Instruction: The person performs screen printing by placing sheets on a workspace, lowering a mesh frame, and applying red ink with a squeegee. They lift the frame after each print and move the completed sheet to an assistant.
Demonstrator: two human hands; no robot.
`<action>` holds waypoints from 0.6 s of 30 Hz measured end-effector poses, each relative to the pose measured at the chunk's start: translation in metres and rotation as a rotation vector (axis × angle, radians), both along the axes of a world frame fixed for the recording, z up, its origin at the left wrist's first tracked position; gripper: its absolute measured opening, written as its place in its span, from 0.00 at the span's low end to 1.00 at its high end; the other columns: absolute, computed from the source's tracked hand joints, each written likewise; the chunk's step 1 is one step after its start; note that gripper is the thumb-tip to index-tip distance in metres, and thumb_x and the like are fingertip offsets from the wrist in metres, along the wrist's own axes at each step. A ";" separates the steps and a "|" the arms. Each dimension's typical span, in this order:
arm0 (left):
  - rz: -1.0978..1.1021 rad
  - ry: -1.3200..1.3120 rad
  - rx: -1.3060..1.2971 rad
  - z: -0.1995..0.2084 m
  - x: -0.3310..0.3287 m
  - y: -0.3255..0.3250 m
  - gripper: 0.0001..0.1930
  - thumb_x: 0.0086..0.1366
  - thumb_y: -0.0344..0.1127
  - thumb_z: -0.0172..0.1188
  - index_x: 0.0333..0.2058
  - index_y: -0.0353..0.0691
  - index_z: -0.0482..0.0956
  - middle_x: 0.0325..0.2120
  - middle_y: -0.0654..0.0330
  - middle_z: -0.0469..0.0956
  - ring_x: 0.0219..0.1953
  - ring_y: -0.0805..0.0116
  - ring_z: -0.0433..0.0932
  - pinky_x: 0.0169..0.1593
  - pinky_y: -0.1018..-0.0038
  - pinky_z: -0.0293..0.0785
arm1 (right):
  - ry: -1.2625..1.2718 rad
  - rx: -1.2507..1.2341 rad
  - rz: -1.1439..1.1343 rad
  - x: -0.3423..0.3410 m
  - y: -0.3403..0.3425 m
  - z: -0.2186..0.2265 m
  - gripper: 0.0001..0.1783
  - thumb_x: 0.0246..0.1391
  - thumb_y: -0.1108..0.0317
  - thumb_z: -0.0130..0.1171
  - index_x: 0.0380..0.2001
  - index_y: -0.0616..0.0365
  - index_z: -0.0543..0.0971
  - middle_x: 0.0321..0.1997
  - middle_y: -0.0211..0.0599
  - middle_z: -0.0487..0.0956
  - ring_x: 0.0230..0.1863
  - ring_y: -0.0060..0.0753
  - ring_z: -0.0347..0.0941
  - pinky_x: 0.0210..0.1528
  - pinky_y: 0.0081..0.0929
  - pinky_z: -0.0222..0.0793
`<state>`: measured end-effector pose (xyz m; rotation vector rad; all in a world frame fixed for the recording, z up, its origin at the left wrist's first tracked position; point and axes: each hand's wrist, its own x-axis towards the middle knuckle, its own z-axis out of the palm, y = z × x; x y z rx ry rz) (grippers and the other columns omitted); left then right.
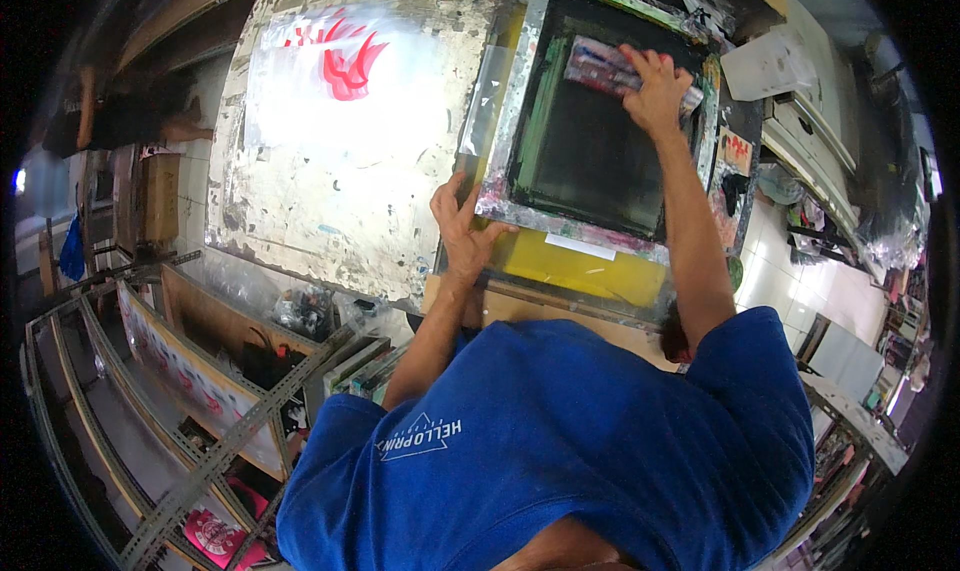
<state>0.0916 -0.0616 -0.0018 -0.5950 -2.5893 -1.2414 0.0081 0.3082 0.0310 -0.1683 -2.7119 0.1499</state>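
Observation:
A screen printing frame (487, 193) with ink-stained pale edges and dark mesh lies on a yellow base (585, 269). Near its far right part, my right hand (660, 93) is closed around a squeegee (597, 66), which is smeared with ink and lies slantwise across the mesh. My left hand (466, 233) sits by the frame's near left corner, fingers apart, its thumb stretched along the near edge. Whether its fingertips press on the frame or the base is unclear. To the left, a white sheet (290, 121) carries a red flame-like print.
The sheet lies on a paint-spattered board (400, 186). A metal rack (215, 451) stands at the lower left. On the right are a white plastic container (768, 68) and a white cabinet (815, 136). Another person's arm (87, 111) shows at the far left.

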 end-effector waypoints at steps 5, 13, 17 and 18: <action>-0.013 -0.025 0.010 -0.001 0.002 -0.003 0.44 0.32 0.42 0.82 0.53 0.38 0.77 0.60 0.49 0.68 0.61 0.46 0.63 0.62 0.52 0.60 | 0.005 0.013 0.073 -0.075 0.060 -0.006 0.35 0.42 0.59 0.70 0.59 0.31 0.77 0.58 0.32 0.77 0.59 0.40 0.67 0.55 0.48 0.54; -0.018 0.035 0.050 -0.006 0.001 -0.004 0.46 0.34 0.44 0.81 0.56 0.39 0.75 0.58 0.51 0.71 0.59 0.46 0.65 0.61 0.54 0.61 | -0.031 -0.072 0.040 -0.119 0.084 0.008 0.30 0.46 0.63 0.67 0.56 0.33 0.79 0.48 0.42 0.83 0.50 0.47 0.77 0.51 0.43 0.69; -0.012 -0.029 0.066 -0.005 0.004 -0.003 0.42 0.39 0.47 0.79 0.54 0.34 0.76 0.48 0.51 0.75 0.53 0.49 0.69 0.57 0.58 0.62 | -0.094 -0.285 -0.103 -0.090 0.069 0.040 0.30 0.48 0.64 0.67 0.58 0.37 0.78 0.49 0.47 0.83 0.51 0.49 0.78 0.54 0.37 0.71; -0.004 -0.037 0.094 -0.004 0.005 -0.002 0.42 0.40 0.46 0.79 0.54 0.33 0.76 0.46 0.51 0.76 0.51 0.50 0.70 0.56 0.59 0.62 | -0.066 -0.332 -0.097 -0.080 0.070 0.039 0.30 0.48 0.62 0.67 0.58 0.37 0.78 0.50 0.46 0.83 0.52 0.49 0.78 0.55 0.37 0.71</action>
